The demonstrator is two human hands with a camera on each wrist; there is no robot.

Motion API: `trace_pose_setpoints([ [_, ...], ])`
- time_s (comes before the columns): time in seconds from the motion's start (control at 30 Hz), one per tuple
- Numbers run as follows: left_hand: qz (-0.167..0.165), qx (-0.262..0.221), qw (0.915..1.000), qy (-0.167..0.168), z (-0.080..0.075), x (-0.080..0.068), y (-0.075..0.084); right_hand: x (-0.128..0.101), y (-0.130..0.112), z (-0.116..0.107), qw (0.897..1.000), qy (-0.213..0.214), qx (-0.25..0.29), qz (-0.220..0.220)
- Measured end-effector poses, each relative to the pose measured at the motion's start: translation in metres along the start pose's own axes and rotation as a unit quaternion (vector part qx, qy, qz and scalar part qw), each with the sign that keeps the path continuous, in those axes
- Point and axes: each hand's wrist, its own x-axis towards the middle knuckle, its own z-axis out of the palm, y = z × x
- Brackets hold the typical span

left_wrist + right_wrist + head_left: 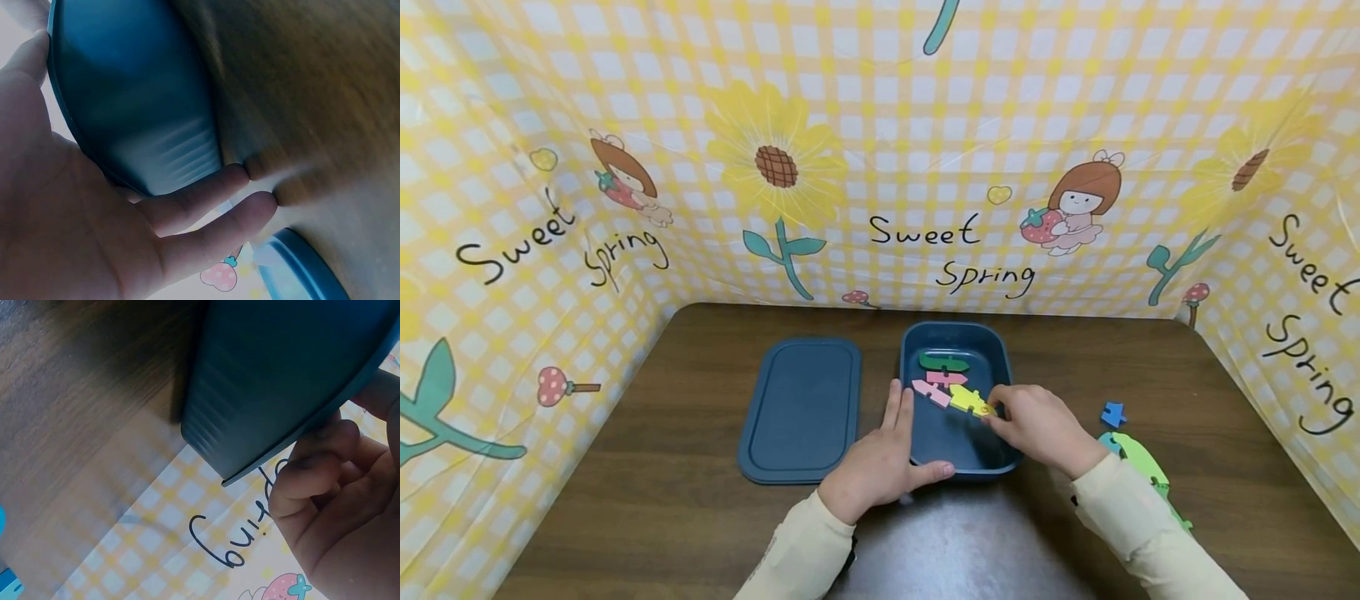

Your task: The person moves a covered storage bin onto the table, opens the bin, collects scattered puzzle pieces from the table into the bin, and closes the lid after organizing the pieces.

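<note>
Box (958,342): your left hand (880,462) rests flat against its side; your right hand (1037,425) pinches the yellow piece (967,400) inside, which only the head view shows.

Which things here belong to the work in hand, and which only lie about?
In use: dark blue plastic box; yellow foam puzzle piece, pinched by right hand; left hand steadying the box.
Lying about: dark blue lid; small blue piece; green piece.
</note>
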Motion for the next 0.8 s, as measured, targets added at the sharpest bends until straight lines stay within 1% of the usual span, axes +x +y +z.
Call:
trace_pose_setpoints([
  [0.37, 0.004, 0.002, 1.0000, 0.004, 0.0010, 0.0004, -0.0022, 0.0028, -0.0013, 0.0009, 1.000, -0.002, -0.006, 0.009],
  [0.8, 0.003, -0.001, 1.0000, 0.001, 0.0010, 0.0005, -0.0024, 0.0050, -0.0014, 0.0034, 1.000, -0.003, -0.017, 0.014],
])
